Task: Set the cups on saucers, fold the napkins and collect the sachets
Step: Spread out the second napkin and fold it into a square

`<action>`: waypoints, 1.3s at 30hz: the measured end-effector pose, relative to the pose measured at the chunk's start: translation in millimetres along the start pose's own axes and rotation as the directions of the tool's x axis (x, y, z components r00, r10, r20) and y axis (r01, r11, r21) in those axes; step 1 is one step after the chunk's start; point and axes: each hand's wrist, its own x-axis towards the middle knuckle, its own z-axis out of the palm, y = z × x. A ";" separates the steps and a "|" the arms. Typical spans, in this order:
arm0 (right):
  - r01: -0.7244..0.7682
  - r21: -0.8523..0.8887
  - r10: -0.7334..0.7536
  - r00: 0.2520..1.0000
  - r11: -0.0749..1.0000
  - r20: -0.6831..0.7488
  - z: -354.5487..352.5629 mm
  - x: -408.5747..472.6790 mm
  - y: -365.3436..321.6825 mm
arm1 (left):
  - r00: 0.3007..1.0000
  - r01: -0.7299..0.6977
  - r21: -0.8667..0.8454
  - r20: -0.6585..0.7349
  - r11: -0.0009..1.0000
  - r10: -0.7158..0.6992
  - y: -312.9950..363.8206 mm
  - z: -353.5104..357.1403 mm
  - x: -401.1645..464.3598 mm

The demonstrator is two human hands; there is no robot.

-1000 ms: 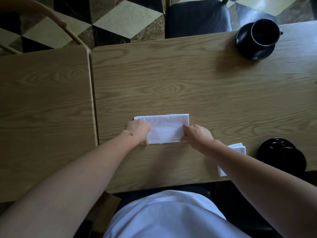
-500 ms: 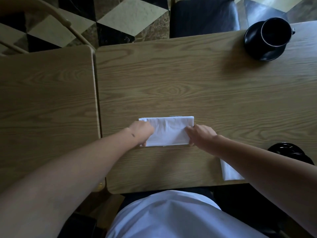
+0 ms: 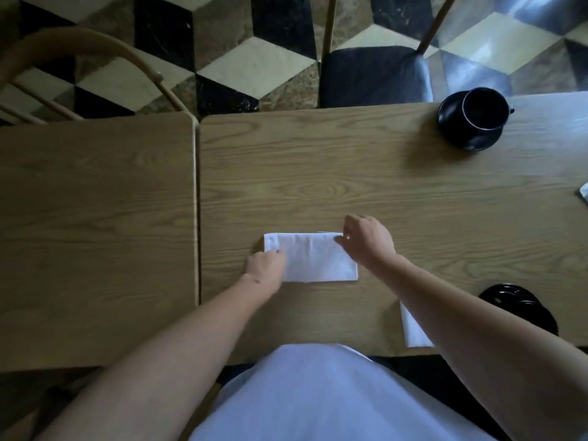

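Pinching one folded white napkin (image 3: 313, 261), left hand (image 3: 265, 265) and right hand (image 3: 366, 240) grip opposite corners; a second napkin (image 3: 413, 329) lies under the right forearm.

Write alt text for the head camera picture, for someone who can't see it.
Seen from above, a person's left hand and right hand rest on the ends of a folded white napkin on a wooden table. A black cup sits on a saucer at far right; another napkin lies under the right forearm.
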 end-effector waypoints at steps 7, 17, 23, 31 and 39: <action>-0.182 -0.055 0.190 0.955 0.982 0.226 0.5 12.6 0.9 | 0.950 0.285 -0.865 0.196 0.414 -0.244 28.8 31.8 -37.1; -0.213 -0.085 0.230 0.898 0.973 0.375 -9.5 -13.8 -14.5 | 0.800 0.586 -0.621 0.545 -0.520 0.251 55.9 38.3 -46.0; -0.455 0.457 0.028 0.731 0.764 0.682 -36.1 -43.3 -41.4 | 0.865 0.470 -0.364 0.373 -0.804 0.337 46.1 41.1 -58.6; -0.338 0.574 -0.089 0.803 0.746 0.589 -30.4 -81.0 -25.8 | 0.997 0.048 -0.605 -0.023 -0.795 0.077 15.1 19.2 -45.7; -0.787 0.602 0.120 0.616 0.134 0.779 54.0 -124.9 -21.5 | 0.932 0.197 -0.881 0.304 -0.430 -0.197 24.0 66.4 -49.5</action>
